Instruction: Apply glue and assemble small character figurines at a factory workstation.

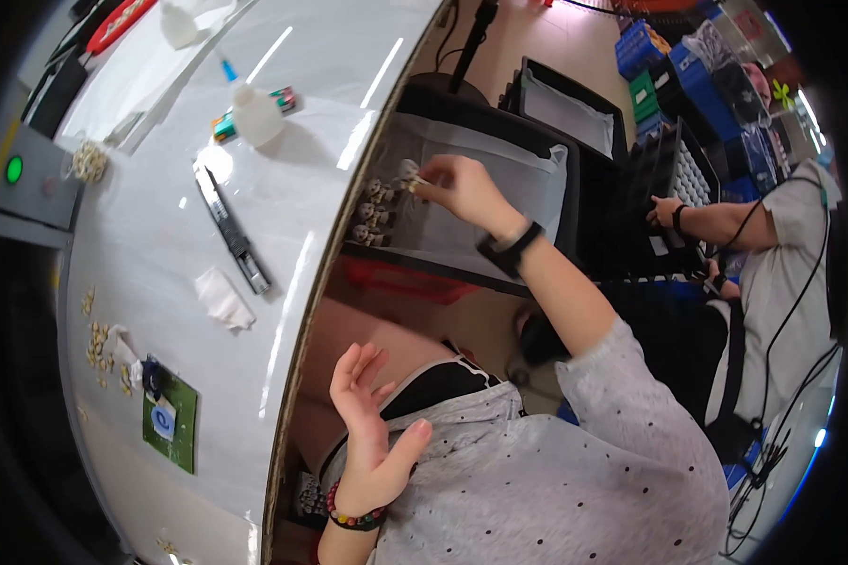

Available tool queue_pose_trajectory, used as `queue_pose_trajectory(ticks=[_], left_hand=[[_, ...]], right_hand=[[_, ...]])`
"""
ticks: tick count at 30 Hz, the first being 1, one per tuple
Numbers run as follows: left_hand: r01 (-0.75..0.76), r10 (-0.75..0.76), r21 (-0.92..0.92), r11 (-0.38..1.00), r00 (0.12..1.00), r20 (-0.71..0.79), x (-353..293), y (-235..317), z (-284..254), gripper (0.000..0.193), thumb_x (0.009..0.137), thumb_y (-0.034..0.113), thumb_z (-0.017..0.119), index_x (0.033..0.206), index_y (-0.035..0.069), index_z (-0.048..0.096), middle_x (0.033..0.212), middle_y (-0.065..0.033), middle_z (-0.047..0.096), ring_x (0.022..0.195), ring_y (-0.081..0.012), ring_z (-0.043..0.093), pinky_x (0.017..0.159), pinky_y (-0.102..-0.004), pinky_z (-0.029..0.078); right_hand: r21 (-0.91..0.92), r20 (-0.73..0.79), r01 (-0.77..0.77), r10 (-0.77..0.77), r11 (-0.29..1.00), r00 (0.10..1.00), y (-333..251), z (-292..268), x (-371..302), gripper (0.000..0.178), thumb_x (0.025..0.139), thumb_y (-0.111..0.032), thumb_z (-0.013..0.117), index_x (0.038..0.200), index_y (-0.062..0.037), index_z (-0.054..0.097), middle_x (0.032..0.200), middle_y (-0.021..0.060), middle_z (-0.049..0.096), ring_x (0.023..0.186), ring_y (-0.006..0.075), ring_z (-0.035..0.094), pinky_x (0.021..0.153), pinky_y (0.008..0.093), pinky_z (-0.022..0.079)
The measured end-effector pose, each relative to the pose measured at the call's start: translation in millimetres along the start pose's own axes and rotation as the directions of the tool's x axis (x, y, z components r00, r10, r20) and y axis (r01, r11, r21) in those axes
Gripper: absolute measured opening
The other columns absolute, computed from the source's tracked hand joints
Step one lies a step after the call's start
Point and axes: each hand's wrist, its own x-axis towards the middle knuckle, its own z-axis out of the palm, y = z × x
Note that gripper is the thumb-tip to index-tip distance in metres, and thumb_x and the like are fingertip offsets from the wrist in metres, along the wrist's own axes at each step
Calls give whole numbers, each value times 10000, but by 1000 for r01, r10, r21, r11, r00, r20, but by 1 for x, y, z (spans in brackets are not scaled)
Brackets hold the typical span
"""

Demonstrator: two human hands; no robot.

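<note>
My right hand (464, 191), with a black band on its wrist, pinches a small white and brown figurine (408, 173). It holds this figurine over the left side of a black tray (563, 221) with a pale liner. Several similar figurines (373, 215) stand in the tray beside the table edge, just left of the held one. My left hand (372, 443), wearing a beaded bracelet, is raised in front of my body near the table edge. Its fingers are apart and nothing is in it.
On the white table (151, 254) are a squeeze bottle (255, 115), a long black tool (228, 226), a crumpled tissue (223, 298), a green mat (185, 428) and scattered small parts (99, 348). Another lined tray (565, 111) lies beyond. A co-worker's hand (665, 211) touches a black tray.
</note>
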Motion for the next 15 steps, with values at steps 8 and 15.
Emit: queue_pose_trajectory(ticks=[8, 15], left_hand=[[98, -98, 1, 995, 992, -80, -10, -9, -4, 794, 690, 88, 592, 1312, 73, 98, 1269, -158, 256, 1149, -270, 330, 881, -374, 315], [55, -72, 181, 982, 993, 91, -2, 2, -6, 446, 686, -31, 516, 1124, 32, 457, 1098, -109, 488, 1049, -231, 455, 825, -306, 376]], right_hand=[[-405, -45, 42, -66, 913, 997, 75, 71, 74, 176, 705, -167, 571, 848, -90, 642, 867, 161, 587, 847, 316, 565, 732, 383, 471], [-369, -78, 129, -169, 921, 983, 84, 75, 72, 173, 709, -182, 604, 839, -72, 630, 861, 147, 578, 809, 321, 554, 724, 380, 457]])
